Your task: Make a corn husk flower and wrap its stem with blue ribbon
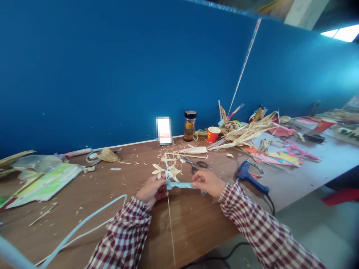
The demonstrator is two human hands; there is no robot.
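Note:
My left hand is closed around a thin stem that carries small pale husk flowers at its top. My right hand pinches the other end of a light blue tape strip, stretched level between the two hands. A thin pale stick runs down from the left hand toward the table's near edge. Both sleeves are red-and-white check.
On the wooden table: black scissors just beyond my hands, a blue glue gun to the right, a red paper cup, a dark jar, a heap of dried husks, a light blue cord, printed paper at left.

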